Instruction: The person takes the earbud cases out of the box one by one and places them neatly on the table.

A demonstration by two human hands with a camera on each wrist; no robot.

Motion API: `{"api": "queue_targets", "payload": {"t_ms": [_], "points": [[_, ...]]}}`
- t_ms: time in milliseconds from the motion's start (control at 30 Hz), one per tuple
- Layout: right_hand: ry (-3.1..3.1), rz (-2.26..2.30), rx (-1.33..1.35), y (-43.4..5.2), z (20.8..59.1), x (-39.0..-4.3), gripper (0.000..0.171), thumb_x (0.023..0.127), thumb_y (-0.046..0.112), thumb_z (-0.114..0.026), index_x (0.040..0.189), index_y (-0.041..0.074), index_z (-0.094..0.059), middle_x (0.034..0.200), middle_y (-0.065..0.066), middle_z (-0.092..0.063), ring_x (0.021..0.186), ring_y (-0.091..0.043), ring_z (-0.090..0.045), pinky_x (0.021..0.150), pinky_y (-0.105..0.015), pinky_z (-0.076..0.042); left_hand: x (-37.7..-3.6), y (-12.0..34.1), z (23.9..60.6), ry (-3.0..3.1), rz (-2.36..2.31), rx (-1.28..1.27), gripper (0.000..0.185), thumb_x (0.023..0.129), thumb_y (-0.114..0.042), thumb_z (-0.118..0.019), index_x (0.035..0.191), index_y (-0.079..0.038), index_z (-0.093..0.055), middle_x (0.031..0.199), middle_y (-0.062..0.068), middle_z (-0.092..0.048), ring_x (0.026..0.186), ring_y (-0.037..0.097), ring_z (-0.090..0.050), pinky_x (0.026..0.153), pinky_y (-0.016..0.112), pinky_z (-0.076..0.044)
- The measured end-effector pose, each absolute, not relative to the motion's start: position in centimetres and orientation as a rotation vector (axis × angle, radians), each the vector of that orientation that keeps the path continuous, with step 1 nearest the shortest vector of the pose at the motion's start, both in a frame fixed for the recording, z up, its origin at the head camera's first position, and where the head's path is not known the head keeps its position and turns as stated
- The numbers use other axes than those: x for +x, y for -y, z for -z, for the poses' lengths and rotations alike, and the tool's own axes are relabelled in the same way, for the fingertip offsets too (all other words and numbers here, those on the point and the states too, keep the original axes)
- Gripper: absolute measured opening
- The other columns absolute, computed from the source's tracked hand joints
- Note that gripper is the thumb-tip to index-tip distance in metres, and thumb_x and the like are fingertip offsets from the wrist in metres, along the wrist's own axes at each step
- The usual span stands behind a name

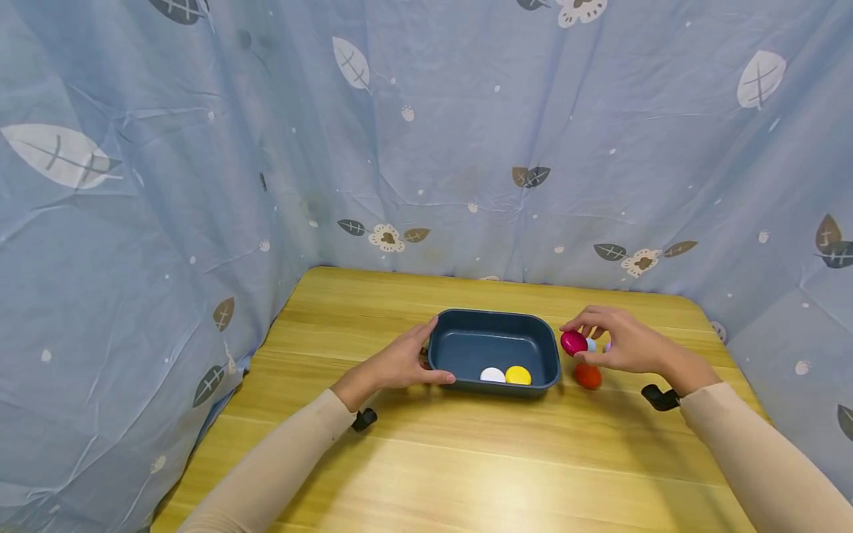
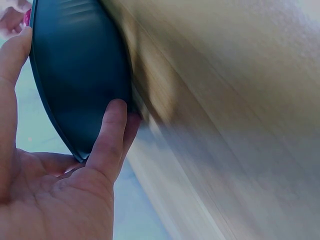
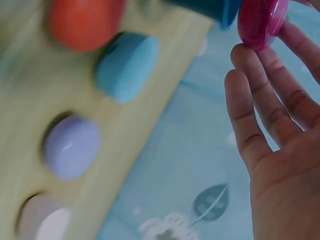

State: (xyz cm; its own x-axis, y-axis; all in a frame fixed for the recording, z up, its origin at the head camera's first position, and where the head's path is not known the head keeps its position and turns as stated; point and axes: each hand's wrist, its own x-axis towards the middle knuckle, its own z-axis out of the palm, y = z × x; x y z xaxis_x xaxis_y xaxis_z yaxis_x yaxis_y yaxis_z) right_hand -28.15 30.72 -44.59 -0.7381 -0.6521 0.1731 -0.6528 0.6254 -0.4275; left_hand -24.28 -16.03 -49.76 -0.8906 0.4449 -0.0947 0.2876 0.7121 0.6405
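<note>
From the head camera: the right hand (image 1: 629,346) pinches a magenta disc (image 1: 574,342) at its fingertips, just off the right end of a dark blue tray (image 1: 494,339) on a wooden table (image 1: 466,459). The disc sits on the tray side of the fingers and above the tabletop, so the tray's open well lies to its left; the right hand is by far the nearer of the two to it. The tray's long axis runs left to right across the table. Inside it, against the near wall, lie a white disc (image 1: 492,375) and a yellow disc (image 1: 517,375), side by side. An orange disc (image 1: 589,377) rests on the table just beside the tray's near right corner, below the right hand. The left hand (image 1: 400,363) cups the tray's left end, thumb along the near corner and fingers at the far rim.

From the left wrist: the left hand's fingers (image 2: 111,135) curl around the tray's smooth dark outer wall (image 2: 80,75), pressing on it, with the table's grain blurred beyond.

From the right wrist: the magenta disc (image 3: 260,22) is glossy, round and thick-edged, held at the tips of the fingers (image 3: 250,110), which are otherwise spread; the thumb is out of frame. Beside the tray's corner on the table lie the orange disc (image 3: 85,22), a light blue disc (image 3: 125,65), a lilac disc (image 3: 70,145) and a pale disc (image 3: 42,220), well apart from the fingers.
</note>
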Motion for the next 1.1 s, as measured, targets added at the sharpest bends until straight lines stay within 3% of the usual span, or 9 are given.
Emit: {"api": "queue_targets", "payload": {"t_ms": [500, 1100], "points": [[2.810, -0.694, 1.017, -37.5, 47.7, -25.9, 0.045, 0.086, 0.011, -0.104, 0.126, 0.016, -0.085, 0.108, 0.012, -0.076, 0.089, -0.002, -0.069, 0.076, -0.029, -0.066, -24.3, 16.1, 49.7, -2.665, -0.944, 0.573, 0.134, 0.095, -0.065, -0.093, 0.190, -0.017, -0.011, 0.195, 0.017, -0.025, 0.171, 0.041, -0.048, 0.136, 0.059, -0.048], [2.940, -0.638, 0.927, -40.2, 49.8, -24.9, 0.043, 0.085, 0.022, -0.106, 0.122, 0.015, -0.086, 0.106, 0.008, -0.074, 0.088, -0.001, -0.069, 0.077, -0.029, -0.067, -24.2, 16.0, 49.5, -2.667, -0.938, 0.574, 0.135, 0.094, -0.065, -0.094, 0.190, -0.018, -0.011, 0.195, 0.016, -0.026, 0.179, 0.041, -0.035, 0.141, 0.062, -0.040]]}}
